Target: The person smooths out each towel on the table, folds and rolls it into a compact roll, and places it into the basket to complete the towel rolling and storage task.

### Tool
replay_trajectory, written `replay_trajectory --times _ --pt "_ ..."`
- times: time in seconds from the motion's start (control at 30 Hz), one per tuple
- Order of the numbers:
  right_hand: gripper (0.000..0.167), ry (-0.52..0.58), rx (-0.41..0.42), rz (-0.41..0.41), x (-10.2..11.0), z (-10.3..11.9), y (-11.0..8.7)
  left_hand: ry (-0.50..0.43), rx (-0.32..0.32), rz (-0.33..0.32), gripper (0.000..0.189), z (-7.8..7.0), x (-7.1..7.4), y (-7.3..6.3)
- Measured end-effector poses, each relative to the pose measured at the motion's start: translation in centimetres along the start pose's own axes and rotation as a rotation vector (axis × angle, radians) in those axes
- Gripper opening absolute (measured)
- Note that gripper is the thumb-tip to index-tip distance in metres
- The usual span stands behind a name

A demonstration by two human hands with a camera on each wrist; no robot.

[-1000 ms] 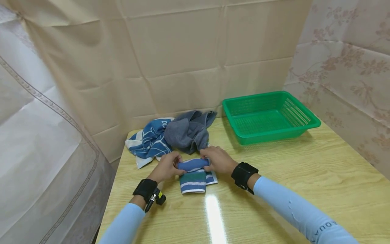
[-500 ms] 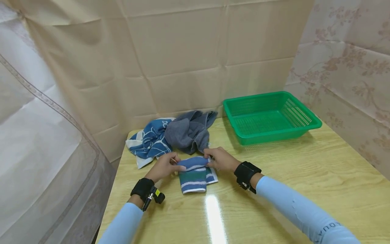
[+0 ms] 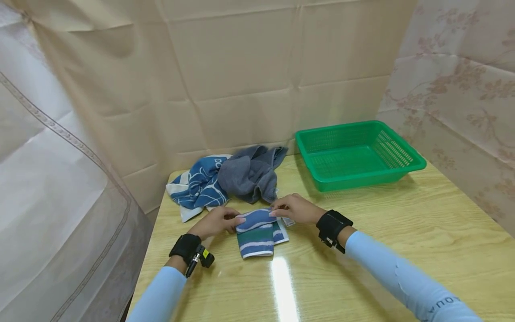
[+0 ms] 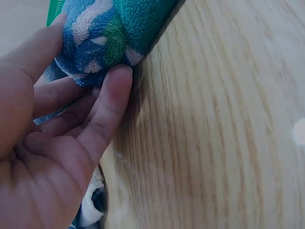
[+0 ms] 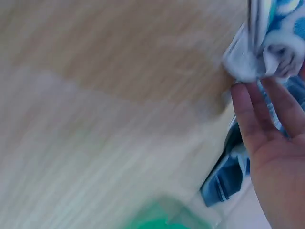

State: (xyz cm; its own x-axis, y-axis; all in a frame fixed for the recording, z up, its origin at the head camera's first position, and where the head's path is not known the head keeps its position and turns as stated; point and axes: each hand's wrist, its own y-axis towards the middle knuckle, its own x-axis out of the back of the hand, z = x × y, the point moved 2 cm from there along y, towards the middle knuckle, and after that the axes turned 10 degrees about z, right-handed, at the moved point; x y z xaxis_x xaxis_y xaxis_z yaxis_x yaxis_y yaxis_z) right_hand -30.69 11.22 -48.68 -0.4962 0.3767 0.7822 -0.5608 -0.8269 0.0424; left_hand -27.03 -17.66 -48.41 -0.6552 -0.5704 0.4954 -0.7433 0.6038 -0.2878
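Observation:
A small blue, green and white striped towel (image 3: 255, 237) lies on the table, its far end rolled up toward the person. My left hand (image 3: 215, 222) pinches the left end of that roll, thumb on top and fingers beneath, as the left wrist view of the striped towel (image 4: 95, 43) shows. At the opposite end my right hand (image 3: 301, 209) holds the roll between thumb and fingers. A white label (image 3: 288, 221) sticks out under the right hand. In the right wrist view the coiled end of the towel (image 5: 284, 59) appears above the fingers, partly blurred.
Behind the hands lie a crumpled blue-and-white towel (image 3: 205, 183) and a crumpled grey towel (image 3: 249, 174), against the beige cloth backdrop (image 3: 241, 67). A green plastic basket (image 3: 362, 180) stands at the back right of the wooden table (image 3: 362, 232).
Both hands have shifted slightly, the right one outward to the right and the left one a little to the left. The roll has turned somewhat, and the label now shows beside the right hand.

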Motion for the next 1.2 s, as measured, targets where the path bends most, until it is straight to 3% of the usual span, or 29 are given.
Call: replay_trajectory --times 0.2,0.33,0.53,0.7,0.83,1.0,1.2 --pt "0.007 0.250 -0.058 0.060 0.3 -0.6 -0.2 0.077 -0.010 0.023 0.028 -0.5 0.3 0.2" --pt "0.016 0.321 -0.108 0.057 0.3 -0.5 0.2 0.130 -0.002 0.034 0.028 -0.1 0.4 0.2" --pt "0.036 0.405 -0.247 0.074 0.0 -0.7 0.4 0.157 -0.010 0.038 0.034 0.1 0.2 0.3" --pt "0.036 0.320 -0.224 0.090 -0.3 -0.3 0.7 0.184 -0.014 -0.006 0.041 -0.1 -0.1 -0.1" --pt "0.030 0.238 -0.189 0.078 -0.5 0.2 0.8 0.244 -0.057 -0.073 0.040 -0.4 -0.5 -0.2" --pt "0.028 0.174 -0.190 -0.005 -0.8 0.4 0.7 0.359 -0.104 -0.201 0.039 -0.8 -0.9 0.2" --pt "0.032 0.045 -0.101 -0.090 -1.0 0.3 0.5 0.439 -0.101 -0.291 0.040 -0.9 -1.2 0.3"
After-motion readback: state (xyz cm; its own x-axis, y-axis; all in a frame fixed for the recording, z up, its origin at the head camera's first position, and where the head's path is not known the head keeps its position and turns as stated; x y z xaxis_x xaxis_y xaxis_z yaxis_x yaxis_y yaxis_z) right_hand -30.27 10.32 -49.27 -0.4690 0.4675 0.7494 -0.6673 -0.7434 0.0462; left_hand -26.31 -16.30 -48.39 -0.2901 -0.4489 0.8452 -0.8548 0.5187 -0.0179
